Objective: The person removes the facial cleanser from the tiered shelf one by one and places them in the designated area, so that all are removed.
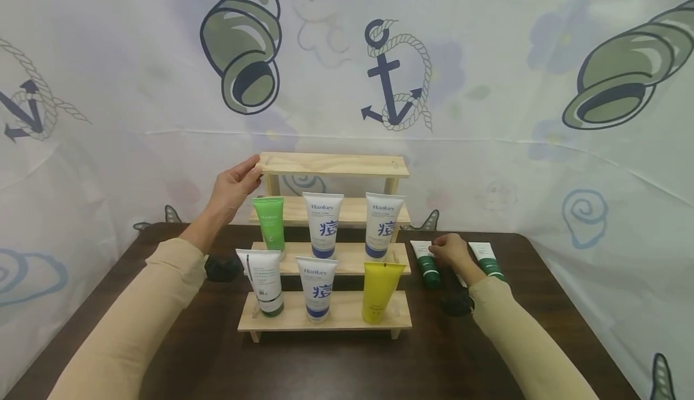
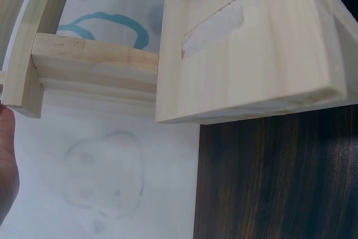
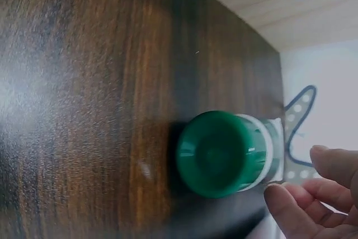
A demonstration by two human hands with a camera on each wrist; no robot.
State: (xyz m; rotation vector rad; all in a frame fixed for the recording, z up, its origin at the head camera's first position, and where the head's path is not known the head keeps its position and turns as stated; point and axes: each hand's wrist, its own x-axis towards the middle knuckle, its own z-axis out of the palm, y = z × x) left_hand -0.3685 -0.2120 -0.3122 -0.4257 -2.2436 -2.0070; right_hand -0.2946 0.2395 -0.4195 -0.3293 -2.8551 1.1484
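Note:
At the left end of the wooden rack's top shelf (image 1: 333, 164), my left hand (image 1: 232, 190) grips the board between thumb and fingers; only an edge of that hand (image 2: 8, 166) shows in the left wrist view. My right hand (image 1: 454, 254) hovers among the white-and-green tubes on the right, between one tube (image 1: 426, 264) and another (image 1: 487, 260). A white bit of a further tube (image 1: 461, 281) shows under it. In the right wrist view, the bent fingers and thumb of my right hand (image 3: 319, 197) stand apart beside a green-capped tube (image 3: 215, 154), holding nothing visible.
On the rack's lower steps stand a green tube (image 1: 270, 224), a yellow tube (image 1: 381, 291) and several white tubes (image 1: 323, 225). The dark wooden table (image 1: 303, 367) extends around the rack, with a patterned cloth (image 1: 336, 105) behind it.

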